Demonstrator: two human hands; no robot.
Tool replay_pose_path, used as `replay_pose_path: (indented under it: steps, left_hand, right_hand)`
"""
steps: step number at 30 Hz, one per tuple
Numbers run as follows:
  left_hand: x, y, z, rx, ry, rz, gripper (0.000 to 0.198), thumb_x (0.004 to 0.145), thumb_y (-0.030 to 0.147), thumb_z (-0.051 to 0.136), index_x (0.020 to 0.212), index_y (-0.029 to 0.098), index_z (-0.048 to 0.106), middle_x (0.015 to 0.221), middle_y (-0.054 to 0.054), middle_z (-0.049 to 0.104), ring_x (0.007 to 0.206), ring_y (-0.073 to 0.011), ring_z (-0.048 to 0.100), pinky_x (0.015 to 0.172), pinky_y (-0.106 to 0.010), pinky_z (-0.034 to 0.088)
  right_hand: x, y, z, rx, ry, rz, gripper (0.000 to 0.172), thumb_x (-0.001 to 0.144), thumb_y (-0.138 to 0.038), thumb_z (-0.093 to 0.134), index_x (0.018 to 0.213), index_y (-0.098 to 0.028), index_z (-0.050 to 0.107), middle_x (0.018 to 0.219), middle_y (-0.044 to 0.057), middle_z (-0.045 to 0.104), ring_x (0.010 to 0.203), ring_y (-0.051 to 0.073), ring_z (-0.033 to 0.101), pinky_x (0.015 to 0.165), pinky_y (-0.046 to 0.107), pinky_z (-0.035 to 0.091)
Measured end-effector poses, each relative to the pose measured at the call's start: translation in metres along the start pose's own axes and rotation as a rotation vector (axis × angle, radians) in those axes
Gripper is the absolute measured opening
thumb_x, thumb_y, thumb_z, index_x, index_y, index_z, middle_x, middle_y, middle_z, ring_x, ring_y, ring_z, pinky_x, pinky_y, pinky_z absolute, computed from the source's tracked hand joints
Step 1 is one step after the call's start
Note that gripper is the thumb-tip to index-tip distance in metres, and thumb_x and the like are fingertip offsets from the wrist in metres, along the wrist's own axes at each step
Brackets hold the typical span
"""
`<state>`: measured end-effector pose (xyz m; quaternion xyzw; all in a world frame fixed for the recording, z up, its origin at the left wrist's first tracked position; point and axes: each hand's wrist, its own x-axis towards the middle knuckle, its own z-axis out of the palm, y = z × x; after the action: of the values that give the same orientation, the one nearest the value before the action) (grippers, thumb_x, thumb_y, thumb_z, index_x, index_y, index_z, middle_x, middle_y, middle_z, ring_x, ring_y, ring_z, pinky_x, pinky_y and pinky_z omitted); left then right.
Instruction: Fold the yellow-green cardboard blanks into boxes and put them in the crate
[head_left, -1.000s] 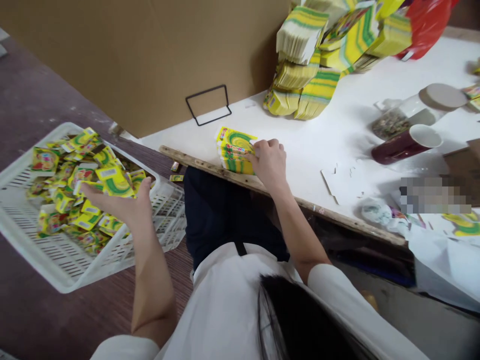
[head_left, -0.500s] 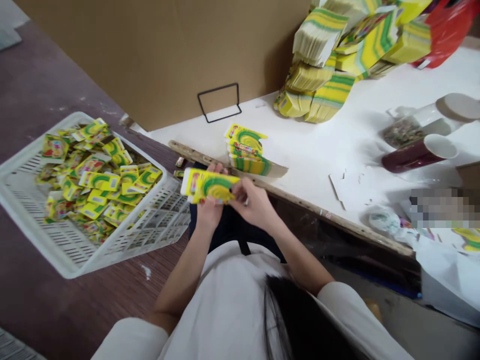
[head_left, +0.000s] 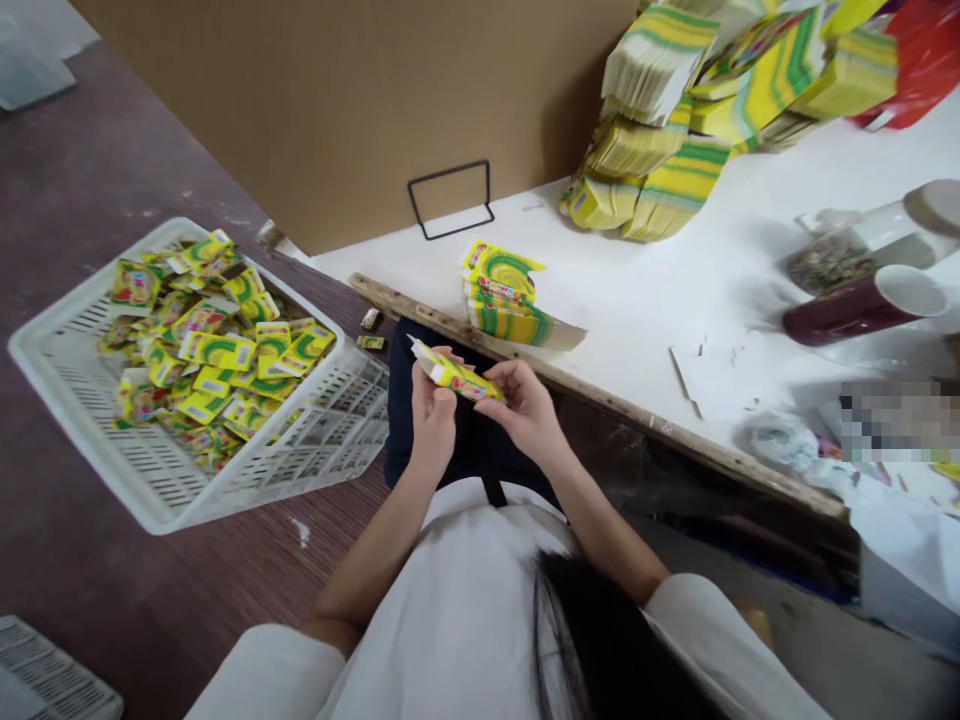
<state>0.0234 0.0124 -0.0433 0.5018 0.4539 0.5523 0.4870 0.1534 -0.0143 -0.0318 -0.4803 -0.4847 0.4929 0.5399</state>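
Over my lap, my left hand (head_left: 433, 413) and my right hand (head_left: 525, 402) both grip one yellow and green carton blank (head_left: 454, 375), which is tilted edge-on between them. Just beyond, a small stack of flat yellow-green carton blanks (head_left: 504, 296) lies near the front edge of the white table (head_left: 660, 290). To my left a white plastic basket (head_left: 187, 480) holds several folded yellow-green boxes (head_left: 210, 350).
A cardboard sheet (head_left: 360, 100) stands behind the table with a black wire stand (head_left: 452, 200) before it. Big bundles of blanks (head_left: 675, 130) pile at the back. A maroon cup (head_left: 855, 305) and a clear jar (head_left: 862, 235) lie at right. The floor is dark wood.
My left hand left the basket and my right hand left the stack; both came together over my lap holding one blank, which has turned from flat to edge-on.
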Motion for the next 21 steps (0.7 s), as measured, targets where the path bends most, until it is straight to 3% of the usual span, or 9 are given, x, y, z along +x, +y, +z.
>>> replay_pose_path:
  steps: [4, 6, 8, 11, 13, 15, 16, 18, 21]
  left_hand:
    - [-0.002, -0.008, -0.008, -0.090, 0.148, -0.072, 0.035, 0.082, 0.054, 0.075, 0.087, 0.021, 0.067, 0.082, 0.000, 0.068, 0.075, -0.0152, 0.065, 0.075, -0.028, 0.055]
    - [0.002, -0.005, -0.014, -0.092, 0.136, -0.096, 0.033, 0.081, 0.052, 0.076, 0.085, 0.020, 0.070, 0.082, -0.001, 0.071, 0.074, -0.0161, 0.067, 0.075, -0.028, 0.056]
    - [0.010, 0.002, -0.025, -0.089, 0.069, -0.067, 0.038, 0.085, 0.056, 0.070, 0.099, 0.021, 0.072, 0.097, -0.006, 0.075, 0.087, -0.0194, 0.071, 0.084, -0.032, 0.057]
    - [0.022, 0.019, -0.047, 0.018, -0.087, 0.063, 0.073, 0.080, 0.074, 0.064, 0.133, 0.024, 0.059, 0.135, -0.014, 0.066, 0.123, -0.0281, 0.064, 0.107, -0.044, 0.049]
    - [0.025, 0.030, -0.056, 0.211, -0.304, 0.081, 0.103, 0.062, 0.080, 0.076, 0.144, 0.023, 0.049, 0.147, -0.018, 0.056, 0.133, -0.0343, 0.057, 0.113, -0.049, 0.044]
    - [0.023, 0.037, -0.056, 0.415, -0.564, 0.008, 0.109, 0.053, 0.070, 0.087, 0.144, 0.023, 0.048, 0.143, -0.017, 0.059, 0.128, -0.0368, 0.060, 0.109, -0.050, 0.048]
    - [0.020, 0.038, -0.052, 0.482, -0.647, -0.040, 0.100, 0.058, 0.064, 0.088, 0.141, 0.023, 0.050, 0.137, -0.016, 0.063, 0.123, -0.0358, 0.064, 0.104, -0.049, 0.051]
    - [0.012, 0.037, -0.042, 0.558, -0.658, -0.103, 0.077, 0.070, 0.053, 0.083, 0.134, 0.023, 0.052, 0.122, -0.010, 0.070, 0.109, -0.0318, 0.069, 0.094, -0.044, 0.056]
    - [0.001, 0.031, -0.026, 0.601, -0.488, -0.086, 0.067, 0.075, 0.043, 0.079, 0.131, 0.022, 0.049, 0.112, -0.007, 0.071, 0.099, -0.0280, 0.071, 0.085, -0.039, 0.057]
  right_hand:
    - [0.003, 0.002, -0.010, 0.027, -0.045, 0.032, 0.044, 0.077, -0.061, 0.077, 0.080, -0.022, 0.059, 0.074, -0.001, 0.062, 0.065, 0.015, 0.057, 0.061, 0.029, 0.048]
    - [0.004, 0.000, -0.017, -0.023, -0.025, -0.005, 0.040, 0.080, -0.057, 0.076, 0.074, -0.021, 0.060, 0.070, -0.001, 0.061, 0.062, 0.015, 0.056, 0.058, 0.029, 0.047]
    - [0.006, -0.004, -0.026, -0.154, -0.009, -0.112, 0.026, 0.087, -0.047, 0.073, 0.080, -0.022, 0.068, 0.075, 0.001, 0.066, 0.068, 0.017, 0.060, 0.063, 0.032, 0.049]
    - [0.008, -0.015, -0.038, -0.481, -0.120, -0.297, 0.011, 0.093, -0.028, 0.067, 0.093, -0.027, 0.078, 0.087, 0.004, 0.072, 0.083, 0.022, 0.064, 0.078, 0.039, 0.052]
    - [0.007, -0.022, -0.039, -0.644, -0.268, -0.371, 0.018, 0.094, -0.022, 0.063, 0.095, -0.030, 0.079, 0.090, 0.005, 0.074, 0.087, 0.023, 0.063, 0.085, 0.043, 0.051]
    - [0.005, -0.028, -0.035, -0.709, -0.373, -0.428, 0.024, 0.096, -0.018, 0.059, 0.096, -0.033, 0.079, 0.091, 0.003, 0.074, 0.091, 0.024, 0.063, 0.097, 0.048, 0.048]
    - [0.004, -0.029, -0.032, -0.720, -0.368, -0.451, 0.026, 0.096, -0.018, 0.059, 0.100, -0.034, 0.078, 0.095, 0.003, 0.075, 0.097, 0.024, 0.063, 0.105, 0.051, 0.044]
    - [0.002, -0.030, -0.027, -0.704, -0.216, -0.468, 0.029, 0.094, -0.023, 0.064, 0.118, -0.036, 0.072, 0.117, 0.005, 0.071, 0.118, 0.028, 0.059, 0.119, 0.057, 0.031]
    - [0.002, -0.023, -0.021, -0.514, 0.106, -0.349, 0.074, 0.086, -0.044, 0.075, 0.152, -0.031, 0.042, 0.153, 0.013, 0.046, 0.144, 0.035, 0.040, 0.122, 0.058, 0.030]
